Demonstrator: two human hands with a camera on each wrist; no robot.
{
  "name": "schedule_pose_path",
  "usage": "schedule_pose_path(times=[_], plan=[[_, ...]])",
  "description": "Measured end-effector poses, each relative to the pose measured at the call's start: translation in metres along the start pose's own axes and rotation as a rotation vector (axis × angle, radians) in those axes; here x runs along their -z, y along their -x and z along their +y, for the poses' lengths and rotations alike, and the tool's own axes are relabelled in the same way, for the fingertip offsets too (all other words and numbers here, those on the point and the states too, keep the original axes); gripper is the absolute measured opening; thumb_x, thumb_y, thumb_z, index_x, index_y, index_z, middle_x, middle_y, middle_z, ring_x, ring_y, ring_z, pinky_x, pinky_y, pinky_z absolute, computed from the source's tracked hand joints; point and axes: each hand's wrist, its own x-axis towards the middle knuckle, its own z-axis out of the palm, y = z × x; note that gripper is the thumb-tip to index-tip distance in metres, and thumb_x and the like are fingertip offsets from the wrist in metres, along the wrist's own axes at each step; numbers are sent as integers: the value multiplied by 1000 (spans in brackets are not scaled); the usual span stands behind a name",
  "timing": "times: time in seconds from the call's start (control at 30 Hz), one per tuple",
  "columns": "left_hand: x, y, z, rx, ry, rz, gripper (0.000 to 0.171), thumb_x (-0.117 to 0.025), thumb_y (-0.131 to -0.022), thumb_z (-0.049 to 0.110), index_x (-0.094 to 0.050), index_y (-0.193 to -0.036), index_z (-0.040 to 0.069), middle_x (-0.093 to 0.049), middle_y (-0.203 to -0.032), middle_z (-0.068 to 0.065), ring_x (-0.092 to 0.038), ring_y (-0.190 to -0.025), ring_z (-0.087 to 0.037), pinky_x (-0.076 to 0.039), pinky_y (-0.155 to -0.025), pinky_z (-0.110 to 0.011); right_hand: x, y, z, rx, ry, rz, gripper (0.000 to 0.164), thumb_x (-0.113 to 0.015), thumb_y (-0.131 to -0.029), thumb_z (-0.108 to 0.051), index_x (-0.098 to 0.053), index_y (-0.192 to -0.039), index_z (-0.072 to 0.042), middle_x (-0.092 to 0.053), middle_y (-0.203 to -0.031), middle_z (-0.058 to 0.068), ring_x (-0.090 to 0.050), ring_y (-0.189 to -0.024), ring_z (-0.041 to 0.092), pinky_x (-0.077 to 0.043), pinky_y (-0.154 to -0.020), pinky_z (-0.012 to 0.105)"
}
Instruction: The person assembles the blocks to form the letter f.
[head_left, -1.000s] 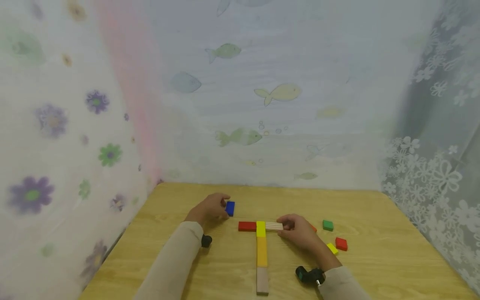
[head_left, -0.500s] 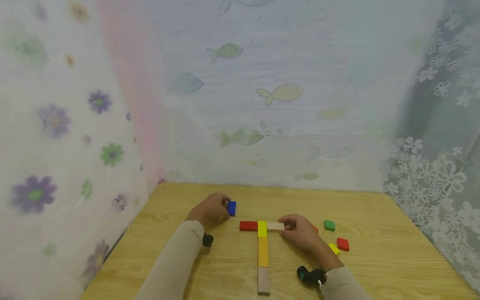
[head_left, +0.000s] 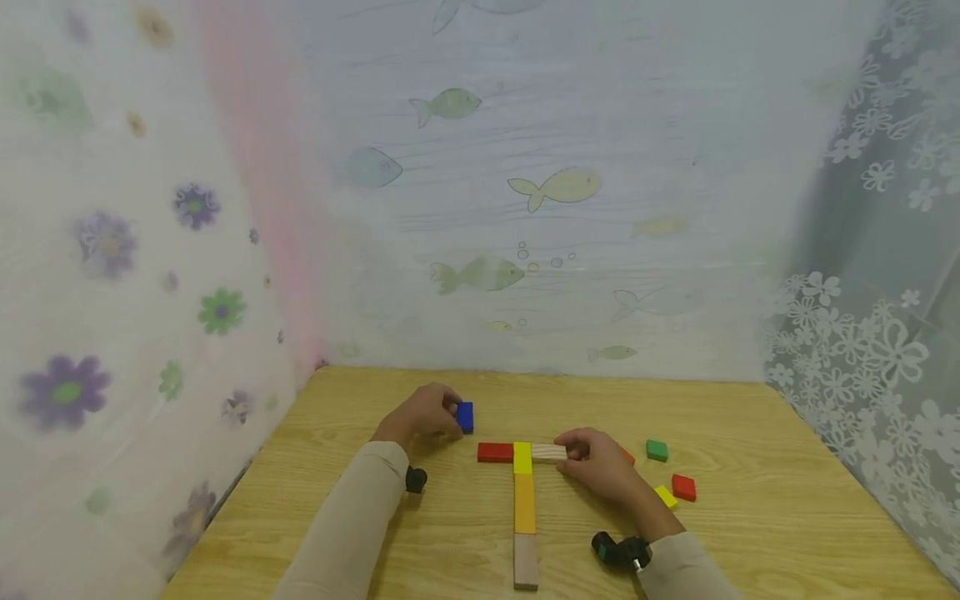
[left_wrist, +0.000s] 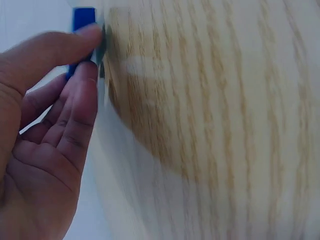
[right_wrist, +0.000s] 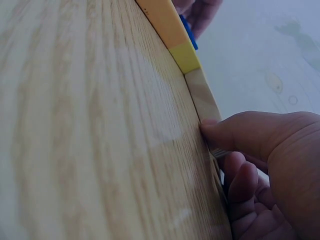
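Note:
My left hand (head_left: 423, 412) pinches a blue block (head_left: 466, 417) by its left side, near the back of the table. In the left wrist view the thumb and fingertips press on the blue block (left_wrist: 84, 17). My right hand (head_left: 600, 465) holds the right end of a plain wooden block (head_left: 548, 452) between thumb and fingers. That block lies against a yellow block (head_left: 522, 458), with a red block (head_left: 496, 452) on the yellow one's other side. From the yellow block an orange block (head_left: 524, 503) and a brownish wooden block (head_left: 526, 561) run toward me, forming a T.
Right of my right hand lie a green block (head_left: 657, 450), a small red block (head_left: 684, 487) and a yellow block (head_left: 666, 497). An orange block (head_left: 628, 456) is partly hidden by that hand. Patterned curtains surround the wooden table (head_left: 757, 533).
My left hand has shifted the blue block slightly to the right. My right hand stays on the plain block, and the T of blocks keeps its layout.

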Motion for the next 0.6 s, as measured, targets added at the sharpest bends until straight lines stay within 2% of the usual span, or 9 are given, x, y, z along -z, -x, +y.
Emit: schedule_pose_path(times=[0.23,0.6], plan=[[-3,-4,4,-27,17,7,69,-92,-76,12,-64,-138,6,-66,-117,-4,-64,-102,-20,-58,-81,-35,0,-2,2,6,-2,-1,34,-79,-92,-17,-71,-124,-9,-66,-108,6,-57,-90,16,-50,-76,27],[-10,-9,23,-69,-38,-1,67,-93,-76,16,-66,-136,4,-69,-115,-4,-64,-102,-18,-57,-92,-37,0,-3,6,14,16,1,34,-80,-91,-17,-72,-123,-10,-66,-108,6,-57,-90,16,-50,-77,29]])
